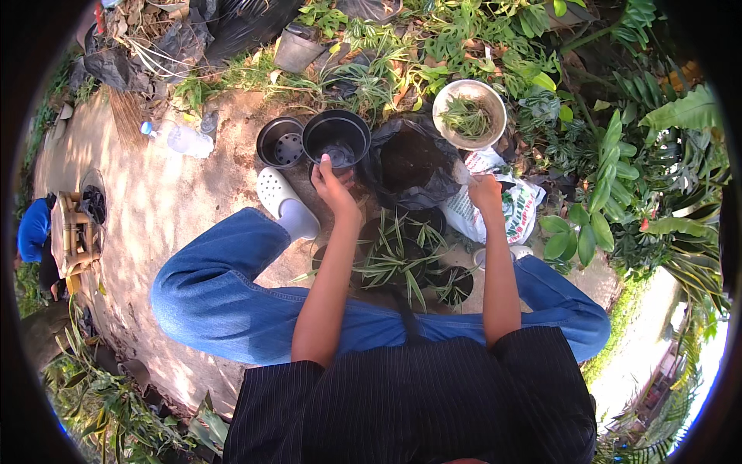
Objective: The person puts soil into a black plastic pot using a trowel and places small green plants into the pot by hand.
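My left hand (334, 184) grips the near rim of a black plastic plant pot (364, 129), thumb inside. A second black pot with a holed bottom (288, 148) stands on its left. My right hand (484, 192) is closed on a small scoop or trowel (462, 173), at the right edge of a black plastic bag of dark soil (410, 161); the tool is partly hidden. A pale round bowl (502, 119) with cut or uprooted green plants (465, 118) lies beyond the bag. Potted spider plants (400, 261) stand between my legs.
A printed white plastic bag (522, 211) lies right of the soil. A clear water bottle (190, 141) and a twig broom (123, 116) lie at the left. Dense foliage (606, 191) borders the right. A person in blue (33, 231) is by a bamboo stool (75, 235) at far left.
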Demonstrator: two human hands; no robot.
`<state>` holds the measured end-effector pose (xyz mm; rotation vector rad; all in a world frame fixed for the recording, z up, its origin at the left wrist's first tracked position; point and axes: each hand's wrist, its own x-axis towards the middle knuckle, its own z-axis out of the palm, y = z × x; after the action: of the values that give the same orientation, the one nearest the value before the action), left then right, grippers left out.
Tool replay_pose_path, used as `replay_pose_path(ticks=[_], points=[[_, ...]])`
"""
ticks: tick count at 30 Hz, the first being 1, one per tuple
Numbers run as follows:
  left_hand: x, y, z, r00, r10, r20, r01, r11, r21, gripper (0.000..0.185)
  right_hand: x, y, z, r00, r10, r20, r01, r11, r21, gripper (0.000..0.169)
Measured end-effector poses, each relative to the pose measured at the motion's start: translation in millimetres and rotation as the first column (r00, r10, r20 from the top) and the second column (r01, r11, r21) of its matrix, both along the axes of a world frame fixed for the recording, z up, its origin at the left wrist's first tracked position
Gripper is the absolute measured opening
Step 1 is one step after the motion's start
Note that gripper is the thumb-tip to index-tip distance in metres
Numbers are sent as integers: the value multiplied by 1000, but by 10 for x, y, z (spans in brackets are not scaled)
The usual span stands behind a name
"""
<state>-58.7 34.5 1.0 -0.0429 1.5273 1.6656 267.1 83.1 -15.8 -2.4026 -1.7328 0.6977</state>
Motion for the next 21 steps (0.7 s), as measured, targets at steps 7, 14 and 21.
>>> replay_pose_path(ticks=[7, 14, 21], points=[[10, -29, -7, 1000, -15, 1, 15, 999, 30, 80, -487, 138, 200, 985, 168, 41, -162, 980, -119, 25], [117, -5, 157, 1000, -23, 12, 23, 999, 27, 74, -739, 249, -327, 971, 205, 120, -196, 977, -84, 28], [63, -28, 132, 998, -62, 9, 61, 997, 44, 74, -467, 155, 532, 982, 176, -63, -175, 984, 30, 35]])
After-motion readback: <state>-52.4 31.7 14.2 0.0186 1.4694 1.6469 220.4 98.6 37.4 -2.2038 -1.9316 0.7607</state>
